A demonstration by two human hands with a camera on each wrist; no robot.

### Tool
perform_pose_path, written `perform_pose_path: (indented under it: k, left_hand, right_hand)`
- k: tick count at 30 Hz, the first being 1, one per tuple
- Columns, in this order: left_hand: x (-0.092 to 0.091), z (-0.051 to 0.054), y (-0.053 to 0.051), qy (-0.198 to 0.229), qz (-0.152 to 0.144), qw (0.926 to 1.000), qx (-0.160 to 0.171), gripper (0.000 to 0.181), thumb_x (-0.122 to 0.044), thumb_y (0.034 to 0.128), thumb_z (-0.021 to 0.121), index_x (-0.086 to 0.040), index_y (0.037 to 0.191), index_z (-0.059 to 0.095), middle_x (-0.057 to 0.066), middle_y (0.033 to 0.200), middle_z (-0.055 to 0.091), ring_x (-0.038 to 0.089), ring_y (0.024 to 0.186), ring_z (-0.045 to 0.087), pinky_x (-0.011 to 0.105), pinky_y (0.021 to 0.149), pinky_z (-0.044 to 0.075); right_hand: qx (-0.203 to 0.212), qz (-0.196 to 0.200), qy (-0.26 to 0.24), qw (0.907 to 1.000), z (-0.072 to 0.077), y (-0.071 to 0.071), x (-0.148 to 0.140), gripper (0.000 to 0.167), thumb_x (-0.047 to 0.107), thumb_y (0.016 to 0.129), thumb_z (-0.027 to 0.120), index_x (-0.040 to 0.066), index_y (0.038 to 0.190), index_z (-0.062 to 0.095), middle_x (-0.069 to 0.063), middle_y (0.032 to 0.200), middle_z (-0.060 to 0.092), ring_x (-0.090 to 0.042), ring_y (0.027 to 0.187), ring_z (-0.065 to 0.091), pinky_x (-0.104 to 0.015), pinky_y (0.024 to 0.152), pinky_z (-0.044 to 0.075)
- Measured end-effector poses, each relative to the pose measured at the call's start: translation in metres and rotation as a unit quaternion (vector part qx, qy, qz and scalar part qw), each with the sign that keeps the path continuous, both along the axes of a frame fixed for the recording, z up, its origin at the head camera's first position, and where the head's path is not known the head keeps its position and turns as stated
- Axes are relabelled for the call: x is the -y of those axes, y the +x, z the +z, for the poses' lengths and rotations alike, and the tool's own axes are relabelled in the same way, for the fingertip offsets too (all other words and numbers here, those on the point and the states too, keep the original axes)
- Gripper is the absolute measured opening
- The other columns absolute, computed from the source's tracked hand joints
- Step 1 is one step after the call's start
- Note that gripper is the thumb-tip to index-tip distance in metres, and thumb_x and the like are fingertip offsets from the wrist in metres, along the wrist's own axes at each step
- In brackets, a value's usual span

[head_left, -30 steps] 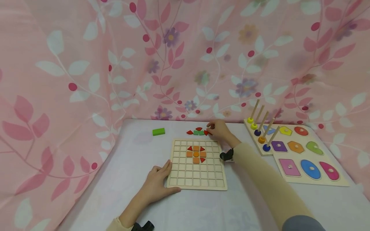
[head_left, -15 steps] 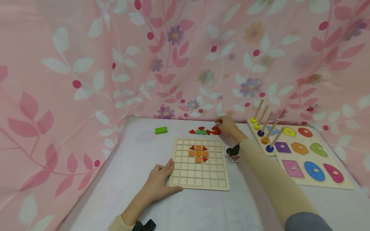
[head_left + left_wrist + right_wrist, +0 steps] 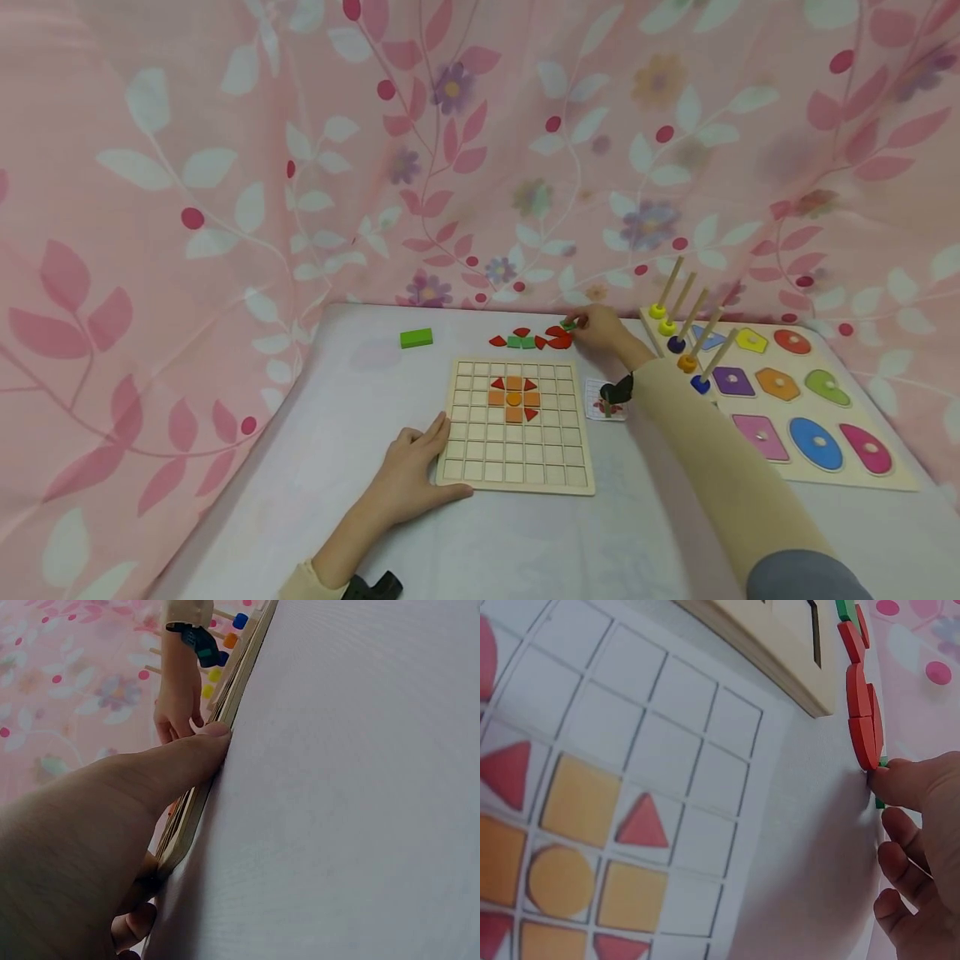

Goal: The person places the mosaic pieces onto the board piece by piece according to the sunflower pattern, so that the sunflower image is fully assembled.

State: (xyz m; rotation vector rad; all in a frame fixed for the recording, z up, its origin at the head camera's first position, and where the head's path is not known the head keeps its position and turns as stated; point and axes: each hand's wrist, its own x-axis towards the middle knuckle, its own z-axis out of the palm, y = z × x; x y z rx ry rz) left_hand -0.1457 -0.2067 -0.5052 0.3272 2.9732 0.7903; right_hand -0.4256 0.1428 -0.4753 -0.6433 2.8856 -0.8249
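A pale grid board point(image 3: 484, 475) holds orange squares, an orange round piece point(image 3: 513, 399) and small red triangles. My left hand point(image 3: 411, 475) lies at its front left corner, index finger along the left side and thumb point(image 3: 187, 761) against the front edge. Beyond the board's back right corner, my right hand point(image 3: 600, 329) pinches a small green piece point(image 3: 567, 326), mostly hidden behind the fingertips in the right wrist view. Red curved pieces point(image 3: 863, 739) lie beside those fingertips. Two green squares point(image 3: 521, 342) and more red pieces point(image 3: 497, 341) sit further left.
A green block point(image 3: 416, 338) lies at the back left. Right of the board is a printed pattern card point(image 3: 593, 407), partly covered by the right wrist camera. Further right stand a peg rack point(image 3: 678, 379) and a shape puzzle board point(image 3: 885, 480). A floral curtain point(image 3: 480, 167) hangs behind.
My right hand has moved right, away from the red pieces it was among, uncovering several of them, and now has a green piece at its fingertips. The left hand stays at the board's corner.
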Motion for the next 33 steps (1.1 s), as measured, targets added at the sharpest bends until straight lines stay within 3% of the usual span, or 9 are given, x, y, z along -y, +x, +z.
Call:
perform_pose_path:
  k: [5,9,18,23,33]
  left_hand:
    - [-0.001,0.0,0.0,-0.002,0.003,1.0,0.0,0.115,-0.074,0.0772,0.082,-0.007,0.162,0.042,0.005,0.173,0.031,0.016,0.112,0.043,0.038,0.092,0.041]
    - [-0.001,0.001,0.0,-0.005,0.001,1.0,-0.005,0.115,-0.073,0.0771,0.083,-0.007,0.162,0.042,0.005,0.173,0.032,0.015,0.111,0.043,0.038,0.091,0.04]
    - [0.0,0.0,0.001,-0.002,0.002,1.0,-0.005,0.114,-0.071,0.0767,0.084,-0.006,0.161,0.043,0.006,0.173,0.032,0.016,0.111,0.044,0.038,0.092,0.041]
    - [-0.001,-0.001,0.0,0.003,0.004,1.0,-0.002,0.115,-0.07,0.0766,0.085,-0.005,0.161,0.042,0.006,0.173,0.032,0.016,0.111,0.043,0.039,0.092,0.04]
    - [0.0,0.0,0.001,0.015,0.009,0.9998,0.006,0.116,-0.071,0.0755,0.085,-0.008,0.162,0.041,0.003,0.173,0.03,0.013,0.109,0.041,0.035,0.088,0.04]
  right_hand:
    - [0.019,0.007,-0.013,0.9997,-0.003,0.001,0.003,0.025,0.011,0.1,0.065,0.007,0.122,0.078,-0.017,0.111,0.071,-0.029,0.095,0.06,-0.04,0.083,0.051]
    - [0.029,0.005,-0.018,0.9994,-0.002,0.005,0.005,0.026,0.022,0.103,0.069,0.009,0.123,0.078,-0.015,0.109,0.069,-0.029,0.094,0.059,-0.037,0.08,0.05]
    - [-0.021,0.03,-0.005,0.9993,-0.001,0.013,0.009,0.019,0.02,0.098,0.076,0.005,0.109,0.081,-0.015,0.114,0.071,-0.031,0.103,0.06,-0.045,0.09,0.05]
    - [-0.025,0.02,-0.014,0.9994,-0.005,0.013,0.011,0.023,0.021,0.1,0.075,0.001,0.109,0.08,-0.016,0.111,0.073,-0.032,0.102,0.063,-0.048,0.092,0.052]
    - [0.005,-0.032,-0.024,0.9992,-0.007,0.016,0.023,0.03,0.024,0.101,0.074,-0.001,0.118,0.077,-0.016,0.116,0.075,-0.031,0.107,0.065,-0.048,0.1,0.053]
